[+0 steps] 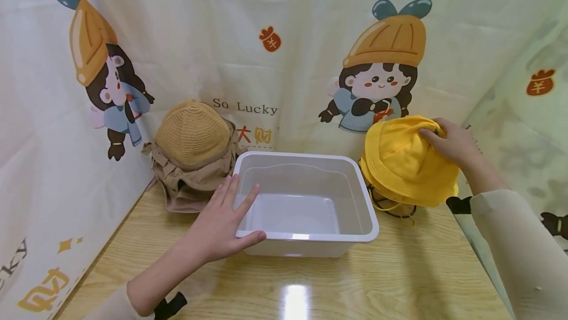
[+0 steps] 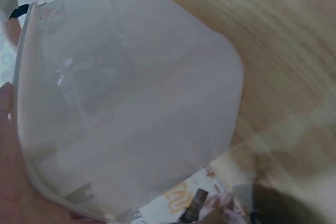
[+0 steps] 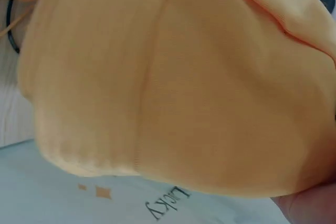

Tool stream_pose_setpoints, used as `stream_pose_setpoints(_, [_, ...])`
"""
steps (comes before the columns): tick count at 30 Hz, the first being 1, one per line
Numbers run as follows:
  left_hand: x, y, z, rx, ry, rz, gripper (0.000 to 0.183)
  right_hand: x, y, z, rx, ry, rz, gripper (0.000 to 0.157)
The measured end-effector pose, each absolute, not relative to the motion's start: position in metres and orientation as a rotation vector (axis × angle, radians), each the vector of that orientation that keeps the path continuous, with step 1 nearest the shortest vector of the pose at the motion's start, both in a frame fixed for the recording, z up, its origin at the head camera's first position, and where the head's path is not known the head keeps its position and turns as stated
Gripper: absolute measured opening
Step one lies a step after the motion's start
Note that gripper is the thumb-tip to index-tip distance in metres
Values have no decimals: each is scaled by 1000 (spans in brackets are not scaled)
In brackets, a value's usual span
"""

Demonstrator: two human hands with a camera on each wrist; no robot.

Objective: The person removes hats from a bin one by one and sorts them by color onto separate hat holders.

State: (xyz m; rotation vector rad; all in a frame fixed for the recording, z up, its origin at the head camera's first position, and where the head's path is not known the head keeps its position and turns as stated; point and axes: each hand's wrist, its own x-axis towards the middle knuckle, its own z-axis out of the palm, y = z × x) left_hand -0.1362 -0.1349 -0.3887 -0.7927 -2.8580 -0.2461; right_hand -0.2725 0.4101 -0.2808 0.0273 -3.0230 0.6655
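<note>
My right hand (image 1: 457,143) pinches the crown of a yellow bucket hat (image 1: 399,162) at the right. In the right wrist view the yellow cloth fills most of the picture, and part of the hand shows at the lower right corner. A black wire ring (image 1: 392,210) and thin yellow cords show under the brim. My left hand (image 1: 222,224), fingers spread, rests on the left rim of a white plastic basin (image 1: 306,247) in the middle. The left wrist view shows the basin's outer wall (image 2: 136,93) close up.
A tan knitted hat (image 1: 193,132) sits on top of brown cloth hats (image 1: 191,192) left of the basin. Everything stands on a wood-grain table (image 1: 355,285). A printed cloth curtain (image 1: 293,78) hangs behind and along the sides.
</note>
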Motion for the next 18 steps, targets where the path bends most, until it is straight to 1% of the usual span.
stream_pose_setpoints(4, [-140, -131, -374, -836, -2939, -268, 93, -273, 414, -288, -9, -3033, 789, 78])
stream_pose_setpoints(8, [-150, -106, -340, -1010, -2929, -392, 86, -272, 420, -288, -9, -3058, 942, 85])
stream_pose_setpoints(13, [-178, -35, -301, -1252, -2819, -600, 78, -265, 433, -287, 61, -3002, 1298, 82])
stream_pose_setpoints(15, [-191, -1, -291, -1313, -2797, -684, 77, -264, 440, -291, 100, -2943, 1483, 82])
stream_pose_setpoints(18, [-212, 45, -280, -1337, -2799, -750, 79, -265, 448, -302, 119, -2866, 1705, 86])
